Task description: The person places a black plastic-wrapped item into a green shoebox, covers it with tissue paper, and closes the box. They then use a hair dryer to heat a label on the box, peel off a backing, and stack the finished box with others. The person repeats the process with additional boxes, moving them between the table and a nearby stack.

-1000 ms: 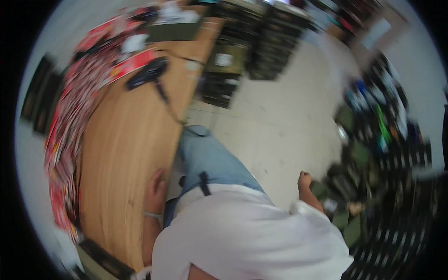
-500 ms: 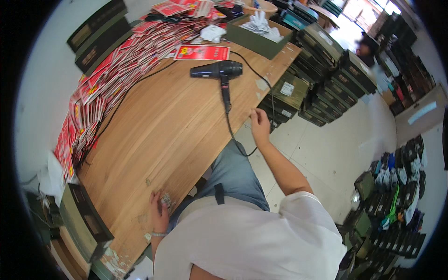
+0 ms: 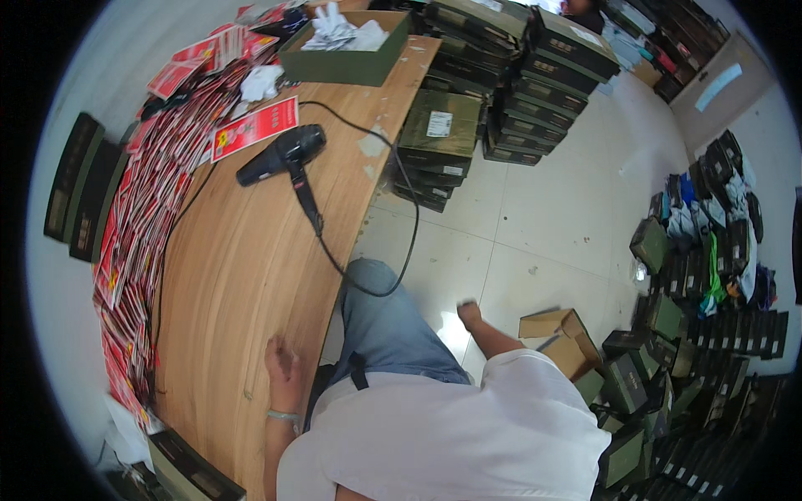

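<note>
My left hand point(image 3: 284, 366) rests on the wooden table point(image 3: 234, 292) near its right edge, fingers loosely stretched out and slightly blurred. Nothing shows plainly in it. Over the floor to the right of my legs, my right hand point(image 3: 470, 312) is curled closed; whatever it may hold is hidden. A black hair dryer point(image 3: 288, 153) lies farther up the table, away from both hands, its black cord point(image 3: 415, 209) looping over the table edge. Beside the dryer lies a flat red printed packet point(image 3: 255, 129).
Many red packets point(image 3: 146, 209) are heaped along the wall. A green box point(image 3: 342, 67) of white crumpled paper stands at the table's far end. Dark green boxes point(image 3: 535, 92) are stacked beyond the table. An open cardboard box point(image 3: 568, 338) sits on the floor at right.
The view has swung right. My right hand has moved back from the table edge to above the floor beside me. My left hand has slid farther up the table; the crumpled bits beside it no longer show.
</note>
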Tool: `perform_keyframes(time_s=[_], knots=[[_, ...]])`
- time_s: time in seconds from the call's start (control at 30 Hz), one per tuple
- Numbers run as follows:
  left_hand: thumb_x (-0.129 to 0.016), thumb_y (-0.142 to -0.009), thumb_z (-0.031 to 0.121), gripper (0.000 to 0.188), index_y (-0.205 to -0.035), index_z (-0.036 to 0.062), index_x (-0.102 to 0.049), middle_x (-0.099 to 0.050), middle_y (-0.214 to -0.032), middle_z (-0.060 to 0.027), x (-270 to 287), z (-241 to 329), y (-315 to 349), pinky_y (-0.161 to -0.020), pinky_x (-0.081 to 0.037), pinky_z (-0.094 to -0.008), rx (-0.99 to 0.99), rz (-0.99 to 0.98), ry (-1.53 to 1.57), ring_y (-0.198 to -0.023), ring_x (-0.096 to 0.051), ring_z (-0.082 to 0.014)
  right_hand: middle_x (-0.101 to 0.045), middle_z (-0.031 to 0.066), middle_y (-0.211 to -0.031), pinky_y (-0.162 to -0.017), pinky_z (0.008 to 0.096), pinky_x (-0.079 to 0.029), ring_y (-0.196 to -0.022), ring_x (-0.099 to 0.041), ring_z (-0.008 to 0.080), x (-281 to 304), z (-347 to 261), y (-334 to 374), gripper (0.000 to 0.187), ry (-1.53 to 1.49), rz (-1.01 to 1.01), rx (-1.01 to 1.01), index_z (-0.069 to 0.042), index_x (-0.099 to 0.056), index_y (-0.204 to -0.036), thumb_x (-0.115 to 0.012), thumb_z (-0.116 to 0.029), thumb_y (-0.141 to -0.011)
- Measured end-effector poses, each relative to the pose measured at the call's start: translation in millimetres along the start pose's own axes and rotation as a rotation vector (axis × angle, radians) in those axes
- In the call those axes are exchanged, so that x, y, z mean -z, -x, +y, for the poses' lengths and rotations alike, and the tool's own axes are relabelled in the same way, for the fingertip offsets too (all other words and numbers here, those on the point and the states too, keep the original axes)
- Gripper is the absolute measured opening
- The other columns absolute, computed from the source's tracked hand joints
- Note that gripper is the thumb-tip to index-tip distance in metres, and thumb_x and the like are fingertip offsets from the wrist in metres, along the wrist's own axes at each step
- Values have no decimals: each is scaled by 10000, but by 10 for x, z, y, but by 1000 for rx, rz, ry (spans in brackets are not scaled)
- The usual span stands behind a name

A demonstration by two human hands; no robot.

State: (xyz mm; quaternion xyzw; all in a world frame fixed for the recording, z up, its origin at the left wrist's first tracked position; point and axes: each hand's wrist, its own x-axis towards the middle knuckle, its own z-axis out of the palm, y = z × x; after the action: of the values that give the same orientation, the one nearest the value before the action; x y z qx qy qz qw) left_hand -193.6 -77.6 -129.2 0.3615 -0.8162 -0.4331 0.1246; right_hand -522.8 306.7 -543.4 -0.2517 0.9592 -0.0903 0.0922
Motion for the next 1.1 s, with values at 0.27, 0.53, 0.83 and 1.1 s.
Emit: perform_keyframes(time_s=[0.27,0.53,0.83,1.1], knots=[[-603,-877,129,684,-1455,21,-253,-171,-1493,-298,-231,828,-383,-1125,-200,-465,-242,-113,-386,-1380,-201,-443,-695,132,-935,-751,423,-534,-870,-680,279,-395,462,1899,197,142,-770,182,-88,-729,-864,-557,-151,-792],[-633,-847,395,840,-1479,31,-217,-126,-1528,-268,-590,611,-815,-1139,-75,-529,-351,-90,-817,-1407,-137,-434,-703,140,-893,-758,418,-527,-829,-673,306,-476,47,942,228,-5,-518,-198,-59,-718,-827,-519,-170,-833],[-593,-860,347,655,-1393,25,-394,-281,-1493,-240,-401,403,-604,-1139,-130,-542,-299,-18,-536,-1389,-234,-411,-663,200,-1020,-836,427,-510,-971,-646,323,748,-923,85,263,-83,-833,5,-34,-709,-914,-529,-210,-836],[-440,-791,65,509,-1293,14,-503,-402,-1401,-290,-326,-269,-628,-1106,-207,-577,-434,-30,-541,-1323,-355,-440,-670,219,-987,-834,406,-509,-942,-639,367,2005,-978,-1121,364,-620,-390,-399,-12,-642,-1051,-554,-314,-867]])
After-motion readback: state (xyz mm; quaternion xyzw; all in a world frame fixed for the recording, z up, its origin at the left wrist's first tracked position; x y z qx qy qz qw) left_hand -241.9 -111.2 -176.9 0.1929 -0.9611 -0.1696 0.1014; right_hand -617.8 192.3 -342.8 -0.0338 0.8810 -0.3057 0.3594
